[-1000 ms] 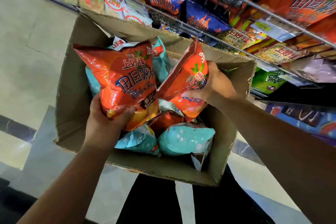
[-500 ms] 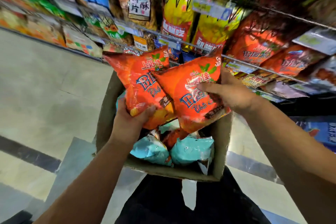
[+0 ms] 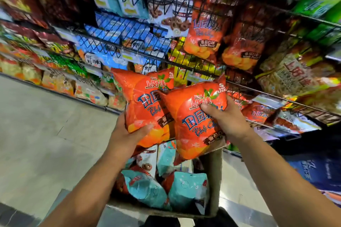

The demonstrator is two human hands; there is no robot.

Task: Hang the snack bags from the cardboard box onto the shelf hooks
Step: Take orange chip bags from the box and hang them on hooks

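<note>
Two glossy orange snack bags, puffed and pillow-shaped, crinkled foil with blue lettering. The left bag (image 3: 145,101) sits partly behind the right bag (image 3: 191,125); both are held above the cardboard box (image 3: 214,180), in front of the shelf.

Box: dull brown card, rough-cut rim, open top. It is packed with teal bags (image 3: 147,188) and a few red-and-white ones. The black wire rack (image 3: 140,42) has thin rods in a grid, and matching orange bags (image 3: 204,37) already hang high on the right. The floor (image 3: 46,125) is pale smooth tile.

Against half a second ago: both bags are higher and clear of the box rim (the view has also tilted up, so more shelving shows). The right hand has moved from the bag's edge onto its front.

Left hand (image 3: 129,132): forearm reaching up, palm behind the left bag's lower corner, thumb pressed across the front, gripping it. Right hand (image 3: 227,116): fingers curled over the right bag's upper front, clutching it, wrist bent inward.
</note>
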